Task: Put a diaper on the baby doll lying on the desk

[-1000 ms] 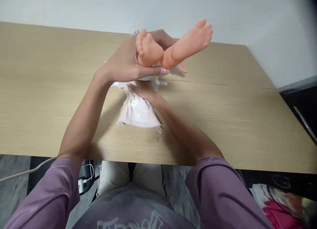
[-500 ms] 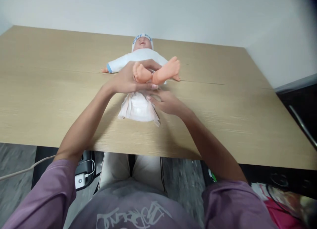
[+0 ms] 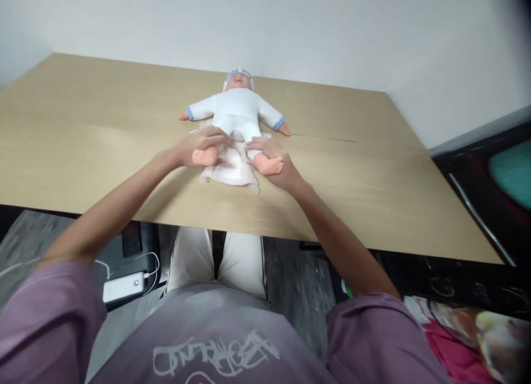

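A baby doll (image 3: 236, 110) in a white suit and cap lies on its back in the middle of the wooden table (image 3: 373, 168), head away from me. An open white diaper (image 3: 230, 174) lies under its hips and between its legs. My left hand (image 3: 199, 149) is closed round the doll's left-side foot and ankle. Against the other leg rests my right hand (image 3: 277, 160), its fingers curled on the calf just above the foot. Both doll legs lie low and spread.
The table's near edge runs just below the diaper. Under the table I see my light trousers, a white power bank (image 3: 123, 287) with cables on the floor, and colourful items at the lower right (image 3: 464, 328). A dark unit stands to the right.
The doll's legs, held raised a second ago, have come down flat and apart. My right hand moved from the diaper to the doll's leg. The view shifted back and up.
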A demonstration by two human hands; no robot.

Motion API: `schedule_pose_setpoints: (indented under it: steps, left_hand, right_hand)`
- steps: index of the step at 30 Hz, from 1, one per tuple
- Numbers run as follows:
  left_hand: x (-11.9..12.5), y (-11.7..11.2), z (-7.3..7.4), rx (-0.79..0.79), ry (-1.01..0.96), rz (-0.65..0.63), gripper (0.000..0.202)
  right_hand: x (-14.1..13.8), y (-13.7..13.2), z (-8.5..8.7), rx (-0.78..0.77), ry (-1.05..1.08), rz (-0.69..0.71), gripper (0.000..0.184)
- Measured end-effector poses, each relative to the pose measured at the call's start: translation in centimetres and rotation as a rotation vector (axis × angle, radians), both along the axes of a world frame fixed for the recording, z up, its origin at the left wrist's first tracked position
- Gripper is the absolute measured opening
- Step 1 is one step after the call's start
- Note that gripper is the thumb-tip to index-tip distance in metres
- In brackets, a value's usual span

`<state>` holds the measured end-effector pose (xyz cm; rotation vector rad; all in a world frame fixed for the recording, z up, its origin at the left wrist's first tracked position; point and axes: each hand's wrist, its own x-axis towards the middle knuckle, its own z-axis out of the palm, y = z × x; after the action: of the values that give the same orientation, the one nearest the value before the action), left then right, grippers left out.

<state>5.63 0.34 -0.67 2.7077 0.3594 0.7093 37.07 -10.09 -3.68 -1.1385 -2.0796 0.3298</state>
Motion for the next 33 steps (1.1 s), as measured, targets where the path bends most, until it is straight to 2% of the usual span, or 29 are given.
schedule_pose_setpoints:
  steps: [2, 4, 8, 11, 16, 19, 21, 23, 24, 26, 29, 33]
  left_hand:
    - [-2.1, 0.6, -1.3, 0.032, 0.073, -0.076, 0.041]
    - [-3.6, 0.9, -2.5, 0.03, 0.113, -0.131, 0.043]
    - [-4.6, 0.8, -3.8, -0.04, 0.151, -0.131, 0.046]
    - [-4.5, 0.6, -3.8, -0.119, 0.177, -0.075, 0.048]
    - [-4.1, -0.2, -2.8, -0.223, 0.243, -0.008, 0.045]
    - [-3.5, -1.4, -2.9, -0.221, 0.24, 0.014, 0.034]
    - [-3.1, -2.4, -3.6, -0.195, 0.206, 0.053, 0.045]
    - [-2.8, -3.2, -4.5, -0.159, 0.162, 0.093, 0.062]
    - [-2.7, -3.5, -4.9, -0.144, 0.145, 0.11, 0.065]
    - [-2.4, -4.0, -5.3, -0.119, 0.134, 0.136, 0.054]
    - [-1.9, -4.0, -4.5, -0.136, 0.122, 0.197, 0.035]
    - [-0.7, -2.2, -2.0, -0.241, -0.016, 0.341, 0.041]
  right_hand:
    - [1.9, -0.1, -1.1, 0.01, -0.055, 0.129, 0.04]
    - [3.3, 0.0, -2.3, 0.031, -0.115, 0.224, 0.039]
    - [4.1, 0.0, -3.9, 0.008, -0.179, 0.241, 0.037]
    - [4.1, -0.2, -3.7, -0.077, -0.187, 0.233, 0.038]
    - [4.2, -1.0, -2.1, -0.223, -0.133, 0.16, 0.044]
    - [3.1, -2.3, -1.5, -0.204, -0.187, 0.087, 0.045]
    - [1.7, -3.4, -1.8, -0.141, -0.263, 0.039, 0.052]
    - [0.2, -4.5, -2.6, -0.074, -0.319, -0.021, 0.068]
    - [-0.5, -4.9, -3.2, -0.05, -0.331, -0.058, 0.07]
    - [-1.6, -5.1, -4.2, -0.019, -0.323, -0.135, 0.06]
    - [-2.1, -4.3, -4.9, 0.005, -0.268, -0.211, 0.041]
    - [-1.5, -1.1, -3.6, -0.026, -0.138, -0.252, 0.039]
